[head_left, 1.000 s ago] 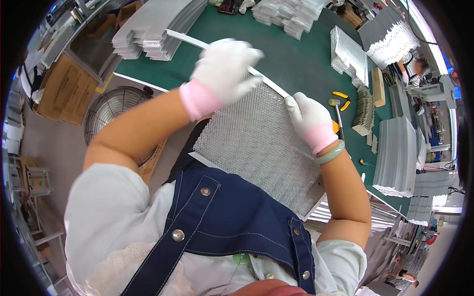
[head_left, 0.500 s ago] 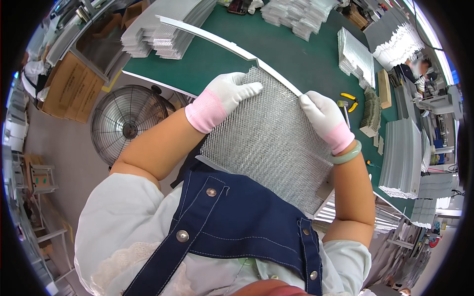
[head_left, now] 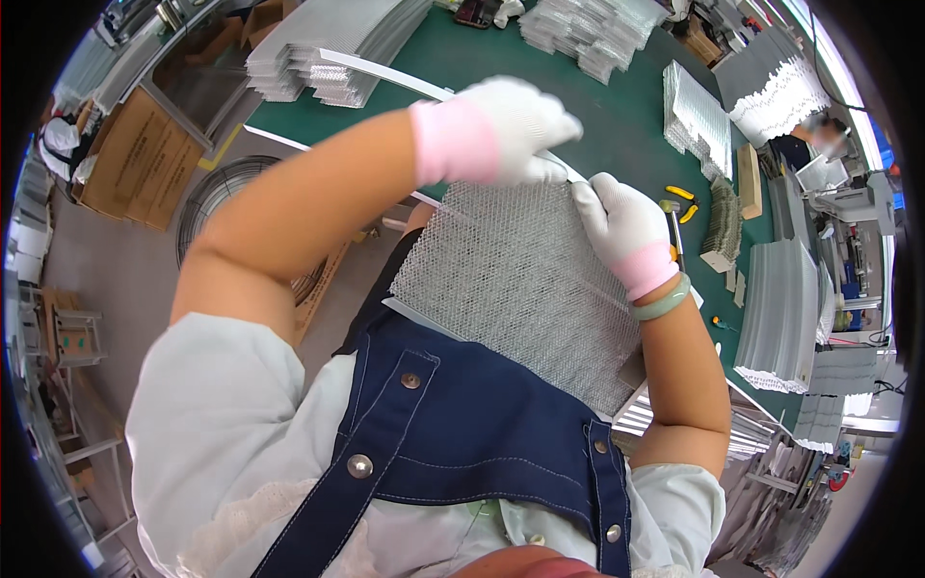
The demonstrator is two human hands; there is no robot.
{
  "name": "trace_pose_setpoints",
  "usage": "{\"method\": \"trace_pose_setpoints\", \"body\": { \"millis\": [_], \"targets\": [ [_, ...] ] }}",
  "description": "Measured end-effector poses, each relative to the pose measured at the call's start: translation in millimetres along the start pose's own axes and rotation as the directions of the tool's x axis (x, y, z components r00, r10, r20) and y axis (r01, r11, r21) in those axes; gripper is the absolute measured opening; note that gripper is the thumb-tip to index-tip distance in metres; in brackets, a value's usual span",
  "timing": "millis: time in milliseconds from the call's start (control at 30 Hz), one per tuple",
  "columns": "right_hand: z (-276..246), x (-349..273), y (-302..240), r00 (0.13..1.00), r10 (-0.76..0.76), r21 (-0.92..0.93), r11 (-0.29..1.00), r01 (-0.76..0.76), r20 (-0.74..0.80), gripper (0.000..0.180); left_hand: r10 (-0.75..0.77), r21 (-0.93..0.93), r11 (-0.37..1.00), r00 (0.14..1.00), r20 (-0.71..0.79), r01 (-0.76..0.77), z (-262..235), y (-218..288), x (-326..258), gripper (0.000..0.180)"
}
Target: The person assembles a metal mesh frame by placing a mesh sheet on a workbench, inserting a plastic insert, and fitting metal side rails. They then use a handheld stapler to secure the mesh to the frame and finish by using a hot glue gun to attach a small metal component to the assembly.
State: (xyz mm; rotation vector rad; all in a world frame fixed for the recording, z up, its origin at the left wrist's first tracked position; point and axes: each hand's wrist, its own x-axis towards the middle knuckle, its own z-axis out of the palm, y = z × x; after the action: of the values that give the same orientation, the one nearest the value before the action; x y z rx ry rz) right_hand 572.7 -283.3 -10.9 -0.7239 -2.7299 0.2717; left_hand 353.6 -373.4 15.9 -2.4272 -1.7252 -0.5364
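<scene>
A silvery mesh panel (head_left: pixel 520 279) lies slanted in front of me, its near edge against my apron. Along its far edge runs a long, narrow white strip (head_left: pixel 385 73), which sticks out well past the panel to the left. My left hand (head_left: pixel 506 130), in a white glove with a pink cuff, is over the strip and hides its middle. Its fingers reach forward, slightly blurred, with the thumb apart from them near the mesh. My right hand (head_left: pixel 624 222), gloved alike, is closed on the strip at the panel's far right corner.
Stacked metal sheets (head_left: pixel 337 58) stand on the green table (head_left: pixel 462 53) at far left, with more mesh pieces (head_left: pixel 588 39) behind. Yellow-handled pliers (head_left: pixel 684 202), a hammer (head_left: pixel 672 217) and a wooden block (head_left: pixel 749 181) lie to the right. A floor fan (head_left: pixel 217 197) stands left.
My left hand has left the panel's left corner and moved right and away from me onto the strip. My right hand has shifted slightly left, still at the far right corner.
</scene>
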Motion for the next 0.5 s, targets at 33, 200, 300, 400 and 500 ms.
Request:
{"method": "trace_pose_setpoints", "body": {
  "millis": [33, 200, 300, 400, 500],
  "targets": [
    [-1.4, 2.1, -1.1, 0.999, 0.011, 0.021, 1.0, -0.012, 0.038, 0.041, -0.075, -0.062, 0.994, 0.959, 0.274, 0.096, -2.7, -0.9, 13.5, 0.035],
    [-19.6, 14.9, 0.3, 0.95, 0.105, 0.401, 0.889, -0.222, 0.293, 0.031, -0.031, -0.201, 0.961, 0.793, 0.608, 0.192, -21.9, -4.5, 33.6, 0.025],
    [-23.4, 29.3, 1.4, 0.896, 0.1, 0.502, 0.798, -0.332, 0.433, 0.03, -0.047, -0.234, 0.932, 0.734, 0.677, 0.276, -32.3, -7.4, 35.5, 0.024],
    [-16.5, 27.0, -1.6, 0.867, 0.07, 0.476, 0.813, -0.337, 0.493, 0.035, 0.024, -0.353, 0.887, 0.735, 0.677, 0.296, -28.0, -13.5, 20.1, 0.026],
    [-5.2, 23.4, -4.4, 0.905, -0.019, 0.36, 0.921, -0.15, 0.425, 0.043, -0.012, -0.328, 0.909, 0.801, 0.599, 0.259, -19.5, -13.0, -1.0, 0.031]
  ]
}}
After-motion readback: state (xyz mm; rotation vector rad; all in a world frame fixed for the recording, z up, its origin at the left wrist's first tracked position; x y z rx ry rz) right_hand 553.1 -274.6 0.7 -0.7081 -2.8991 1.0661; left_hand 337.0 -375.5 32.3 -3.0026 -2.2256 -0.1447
